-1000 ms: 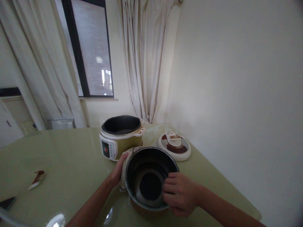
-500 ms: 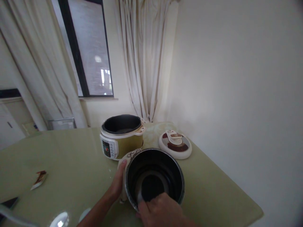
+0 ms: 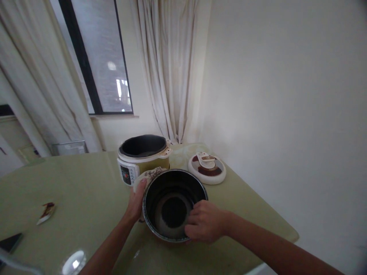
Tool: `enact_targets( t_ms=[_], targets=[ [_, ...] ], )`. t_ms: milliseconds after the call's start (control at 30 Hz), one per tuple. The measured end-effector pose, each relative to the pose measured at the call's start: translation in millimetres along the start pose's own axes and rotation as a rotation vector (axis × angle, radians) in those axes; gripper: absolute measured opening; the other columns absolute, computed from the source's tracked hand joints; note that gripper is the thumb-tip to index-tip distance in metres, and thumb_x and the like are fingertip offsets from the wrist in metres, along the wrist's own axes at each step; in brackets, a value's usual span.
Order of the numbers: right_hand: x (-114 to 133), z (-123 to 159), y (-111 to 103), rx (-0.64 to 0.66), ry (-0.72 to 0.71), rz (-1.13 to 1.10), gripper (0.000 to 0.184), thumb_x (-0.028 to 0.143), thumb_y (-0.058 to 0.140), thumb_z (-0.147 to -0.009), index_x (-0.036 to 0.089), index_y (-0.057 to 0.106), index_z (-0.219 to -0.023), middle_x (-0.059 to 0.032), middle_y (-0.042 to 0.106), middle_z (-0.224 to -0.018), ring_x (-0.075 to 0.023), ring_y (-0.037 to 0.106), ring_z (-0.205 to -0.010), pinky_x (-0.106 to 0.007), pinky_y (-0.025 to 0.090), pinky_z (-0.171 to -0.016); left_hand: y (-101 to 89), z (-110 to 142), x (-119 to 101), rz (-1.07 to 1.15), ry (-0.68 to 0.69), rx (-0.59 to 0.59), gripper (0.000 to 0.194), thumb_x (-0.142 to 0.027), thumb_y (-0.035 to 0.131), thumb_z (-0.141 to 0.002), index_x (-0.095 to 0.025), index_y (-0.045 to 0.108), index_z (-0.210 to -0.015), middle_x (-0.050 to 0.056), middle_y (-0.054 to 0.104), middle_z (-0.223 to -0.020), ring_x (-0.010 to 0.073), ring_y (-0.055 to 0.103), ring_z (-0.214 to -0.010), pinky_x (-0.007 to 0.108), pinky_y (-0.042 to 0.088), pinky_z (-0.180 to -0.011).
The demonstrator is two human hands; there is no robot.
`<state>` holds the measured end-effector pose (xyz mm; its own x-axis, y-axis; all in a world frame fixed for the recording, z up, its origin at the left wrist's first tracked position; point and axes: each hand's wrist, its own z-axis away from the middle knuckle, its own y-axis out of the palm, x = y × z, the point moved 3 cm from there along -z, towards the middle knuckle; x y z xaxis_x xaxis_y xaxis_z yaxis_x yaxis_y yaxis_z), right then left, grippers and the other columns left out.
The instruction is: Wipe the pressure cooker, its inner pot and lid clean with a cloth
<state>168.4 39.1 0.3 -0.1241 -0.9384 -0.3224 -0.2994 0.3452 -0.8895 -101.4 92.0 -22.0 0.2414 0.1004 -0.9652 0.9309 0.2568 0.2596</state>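
Note:
A black inner pot [image 3: 174,212] is tilted so that its open mouth faces me, over the near part of the table. My left hand [image 3: 137,200] grips its left side, with a patterned cloth [image 3: 149,175] between palm and pot. At the lower right rim, my right hand [image 3: 205,222] is closed in a fist, its fingers over the edge. Whatever those fingers hold is hidden. Behind the pot stands the electric pressure cooker [image 3: 146,156], uncovered, its control panel turned to the left front. The white and brown lid [image 3: 207,168] lies to the right of the cooker.
The greenish table [image 3: 86,191] ends at a slanting right edge beside the wall. On the left lie a small brown and white scrap [image 3: 46,212] and a dark flat object [image 3: 10,242]. Curtains [image 3: 169,68] hang by the window behind.
My right hand has moved from the pot's near side, where something whitish showed at its fingers, right and up to the right rim. The pot sits slightly further left and higher in view.

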Motion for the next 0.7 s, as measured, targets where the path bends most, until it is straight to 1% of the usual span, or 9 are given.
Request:
enact_targets(
  t_ms=[100,200,267,333,400,500,567,633,700],
  targets=[
    [0.4,-0.8,3.6,0.008,0.002,0.003,0.034,0.041,0.055,-0.105,0.022,0.054,-0.077,0.0033,0.062,-0.061,-0.0135,0.055,-0.053,-0.032,0.025,-0.053,-16.5,17.6,-10.0,-0.156,0.190,-0.219,0.040,-0.056,0.074,-0.085,-0.020,0.076,-0.103,0.006,0.081,-0.109,0.0327,0.069,-0.122,0.039,0.051,-0.112],
    [-0.8,-3.3,6.5,0.037,0.007,-0.007,0.032,0.041,0.055,-0.106,0.021,0.055,-0.080,0.0025,0.064,-0.063,-0.0132,0.057,-0.055,-0.030,0.027,-0.054,-24.2,23.3,-22.7,-0.246,0.275,-0.300,0.039,-0.058,0.072,-0.085,-0.020,0.073,-0.091,0.005,0.078,-0.088,0.0289,0.074,-0.098,0.034,0.060,-0.090],
    [-2.9,-4.9,7.6,0.052,0.028,-0.008,0.032,0.040,0.054,-0.106,0.021,0.055,-0.082,0.0024,0.065,-0.063,-0.0135,0.058,-0.055,-0.030,0.026,-0.053,-27.1,24.5,-36.1,-0.284,0.342,-0.362,0.039,-0.060,0.069,-0.087,-0.020,0.070,-0.083,0.003,0.074,-0.077,0.0247,0.072,-0.081,0.030,0.059,-0.072],
    [-5.1,-6.4,9.0,0.069,0.056,-0.008,0.032,0.041,0.053,-0.107,0.021,0.056,-0.082,0.0025,0.066,-0.063,-0.0139,0.059,-0.055,-0.029,0.025,-0.052,-25.2,26.7,-51.7,-0.304,0.410,-0.384,0.039,-0.058,0.066,-0.088,-0.021,0.067,-0.078,0.003,0.070,-0.071,0.0226,0.067,-0.071,0.029,0.056,-0.063],
    [-6.4,-8.2,11.2,0.081,0.077,-0.016,0.032,0.042,0.052,-0.107,0.021,0.056,-0.083,0.0031,0.066,-0.062,-0.0142,0.060,-0.055,-0.028,0.024,-0.052,-14.3,29.7,-66.5,-0.316,0.467,-0.333,0.036,-0.055,0.069,-0.088,-0.020,0.069,-0.080,0.004,0.071,-0.075,0.0246,0.068,-0.073,0.031,0.057,-0.067],
    [-7.4,-12.5,13.9,0.044,0.096,-0.016,0.034,0.046,0.053,-0.106,0.021,0.057,-0.084,0.0036,0.064,-0.061,-0.0144,0.058,-0.055,-0.028,0.023,-0.053,24.4,30.0,-78.5,-0.364,0.536,-0.072,0.031,-0.046,0.082,-0.078,-0.021,0.076,-0.095,0.010,0.077,-0.098,0.0340,0.070,-0.107,0.041,0.055,-0.101],
    [-7.1,-15.3,12.9,-0.030,0.085,0.012,0.037,0.047,0.052,-0.107,0.021,0.057,-0.082,0.0033,0.062,-0.061,-0.0140,0.054,-0.055,-0.030,0.023,-0.055,59.8,23.6,-72.1,-0.513,0.504,0.236,0.037,-0.045,0.087,-0.073,-0.025,0.078,-0.103,0.012,0.076,-0.117,0.0400,0.058,-0.134,0.046,0.035,-0.125],
    [-6.0,-15.1,9.0,-0.119,0.060,0.052,0.043,0.052,0.051,-0.107,0.021,0.057,-0.078,0.0027,0.059,-0.062,-0.0139,0.050,-0.057,-0.032,0.023,-0.058,89.4,13.3,-49.6,-0.780,0.333,0.588,0.043,-0.049,0.087,-0.072,-0.026,0.078,-0.107,0.014,0.072,-0.133,0.0442,0.044,-0.149,0.053,0.017,-0.131],
    [-5.5,-10.3,3.9,-0.192,0.076,0.081,0.049,0.059,0.050,-0.107,0.020,0.057,-0.078,0.0020,0.056,-0.063,-0.0147,0.048,-0.060,-0.034,0.023,-0.060,102.8,2.0,-20.8,-0.959,0.131,0.827,0.047,-0.053,0.090,-0.062,-0.026,0.079,-0.100,0.015,0.071,-0.137,0.0491,0.044,-0.149,0.060,0.018,-0.129]
  ],
)
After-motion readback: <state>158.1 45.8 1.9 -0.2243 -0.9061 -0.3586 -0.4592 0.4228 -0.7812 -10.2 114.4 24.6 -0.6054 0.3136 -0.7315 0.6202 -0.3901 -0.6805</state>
